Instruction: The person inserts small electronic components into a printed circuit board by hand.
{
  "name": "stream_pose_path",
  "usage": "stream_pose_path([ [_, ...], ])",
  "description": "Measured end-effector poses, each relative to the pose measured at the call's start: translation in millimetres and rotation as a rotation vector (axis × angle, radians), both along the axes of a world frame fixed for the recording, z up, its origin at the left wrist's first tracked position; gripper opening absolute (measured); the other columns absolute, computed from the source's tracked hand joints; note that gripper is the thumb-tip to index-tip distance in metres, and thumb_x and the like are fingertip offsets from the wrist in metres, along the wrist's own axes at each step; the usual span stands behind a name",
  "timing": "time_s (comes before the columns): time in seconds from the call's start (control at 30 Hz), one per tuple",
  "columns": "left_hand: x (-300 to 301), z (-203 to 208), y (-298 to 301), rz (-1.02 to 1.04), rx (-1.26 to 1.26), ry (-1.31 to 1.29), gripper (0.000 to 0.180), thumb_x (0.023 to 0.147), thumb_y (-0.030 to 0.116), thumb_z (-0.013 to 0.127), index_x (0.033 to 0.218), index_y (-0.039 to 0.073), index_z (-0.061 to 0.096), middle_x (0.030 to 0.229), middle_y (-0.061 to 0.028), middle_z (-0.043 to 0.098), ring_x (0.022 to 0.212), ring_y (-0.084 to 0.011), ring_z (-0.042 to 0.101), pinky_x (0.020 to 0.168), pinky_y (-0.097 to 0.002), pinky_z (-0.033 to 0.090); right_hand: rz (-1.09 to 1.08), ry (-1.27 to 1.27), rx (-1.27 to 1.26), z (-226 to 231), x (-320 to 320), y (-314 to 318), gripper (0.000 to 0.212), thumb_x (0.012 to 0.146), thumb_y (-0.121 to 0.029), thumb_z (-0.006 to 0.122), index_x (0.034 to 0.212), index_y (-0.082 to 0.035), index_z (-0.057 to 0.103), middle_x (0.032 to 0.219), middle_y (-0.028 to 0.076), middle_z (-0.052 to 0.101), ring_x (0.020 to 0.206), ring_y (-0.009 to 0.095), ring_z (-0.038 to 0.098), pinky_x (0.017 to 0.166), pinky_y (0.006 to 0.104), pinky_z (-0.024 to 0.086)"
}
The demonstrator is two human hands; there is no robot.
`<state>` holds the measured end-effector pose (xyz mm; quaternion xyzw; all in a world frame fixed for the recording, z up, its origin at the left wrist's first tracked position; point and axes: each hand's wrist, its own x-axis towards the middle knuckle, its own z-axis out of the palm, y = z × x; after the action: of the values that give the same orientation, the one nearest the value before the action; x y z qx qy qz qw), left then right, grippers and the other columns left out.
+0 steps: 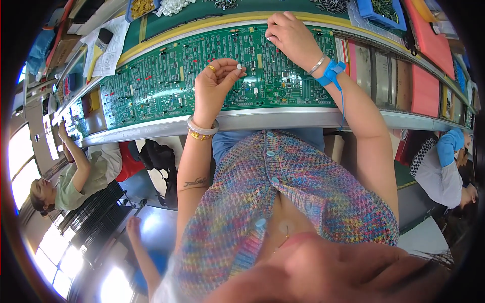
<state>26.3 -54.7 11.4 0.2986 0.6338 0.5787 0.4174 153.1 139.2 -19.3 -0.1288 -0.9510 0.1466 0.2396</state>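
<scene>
A long row of green circuit boards [151, 91] lies along the bench rails, set with many small components. Over its middle, my left hand [214, 88] pinches a small white connector [239, 66] between thumb and fingertips, just above the board. My right hand [291, 40] is over the far edge of the board, to the right of my left. Its fingers are curled together, and a small white piece [268, 39] shows at their tips, too small to name surely. A blue wrist strap [332, 73] with a cord circles my right wrist.
Along the far side sit a blue bin of yellow parts [141, 7], a heap of white connectors [172, 6] and a blue bin [383, 14] of dark parts. Papers [113, 43] lie far left. A metal rail [242, 119] runs in front. Co-workers sit left and right.
</scene>
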Motion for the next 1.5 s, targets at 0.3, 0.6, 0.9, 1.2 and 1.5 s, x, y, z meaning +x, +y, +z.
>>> stream_pose_path([
  [0.3, -4.9, -3.9, 40.8, -0.103, 0.051, 0.814, 0.012, 0.077, 0.005, 0.067, 0.089, 0.003, 0.066, 0.093, -0.0083, 0.063, 0.074, -0.0202, 0.065, 0.067, -0.0296, 0.052, 0.04, 0.011, -0.006, -0.4, 0.9, -0.6, 0.012, 0.073, -0.013, 0.066, 0.081, -0.006, 0.062, 0.091, 0.004, 0.055, 0.088, 0.024, 0.052, 0.076, 0.0331, 0.046],
  [0.6, -5.7, -15.6, 64.2, -0.214, 0.018, 1.144, 0.012, 0.076, 0.01, 0.066, 0.088, 0.007, 0.067, 0.095, -0.006, 0.056, 0.08, -0.0262, 0.059, 0.068, -0.0362, 0.05, -0.055, 0.101, -0.056, 26.2, 12.5, 6.4, 0.014, 0.073, -0.014, 0.068, 0.083, -0.008, 0.061, 0.092, 0.003, 0.056, 0.087, 0.024, 0.054, 0.074, 0.0348, 0.046],
  [0.9, -2.1, -14.2, 57.8, -0.218, 0.034, 1.362, 0.008, 0.072, 0.004, 0.057, 0.08, 0.006, 0.059, 0.092, -0.0074, 0.055, 0.082, -0.0255, 0.059, 0.064, -0.036, 0.052, 0.018, 0.196, -0.125, 18.6, 8.2, 7.4, 0.014, 0.072, -0.012, 0.068, 0.083, -0.007, 0.061, 0.092, 0.005, 0.057, 0.088, 0.026, 0.056, 0.077, 0.0355, 0.047],
  [1.2, 6.0, -3.6, 40.8, -0.164, 0.128, 1.22, 0.015, 0.074, 0.013, 0.066, 0.088, 0.009, 0.066, 0.092, -0.0063, 0.054, 0.088, -0.0262, 0.056, 0.072, -0.0354, 0.05, -0.027, 0.074, -0.194, 25.4, 17.1, 0.6, 0.01, 0.078, -0.009, 0.064, 0.086, -0.005, 0.061, 0.093, 0.006, 0.057, 0.088, 0.027, 0.055, 0.075, 0.0357, 0.045],
  [1.5, -12.6, 15.2, -6.6, -0.01, 0.101, 1.123, 0.016, 0.075, 0.012, 0.069, 0.091, 0.008, 0.067, 0.089, -0.0071, 0.055, 0.084, -0.0265, 0.056, 0.073, -0.0354, 0.047, -0.051, 0.031, -0.261, 27.3, 9.8, -2.9, 0.008, 0.079, -0.01, 0.064, 0.085, -0.005, 0.061, 0.092, 0.006, 0.057, 0.088, 0.026, 0.056, 0.075, 0.0344, 0.045],
])
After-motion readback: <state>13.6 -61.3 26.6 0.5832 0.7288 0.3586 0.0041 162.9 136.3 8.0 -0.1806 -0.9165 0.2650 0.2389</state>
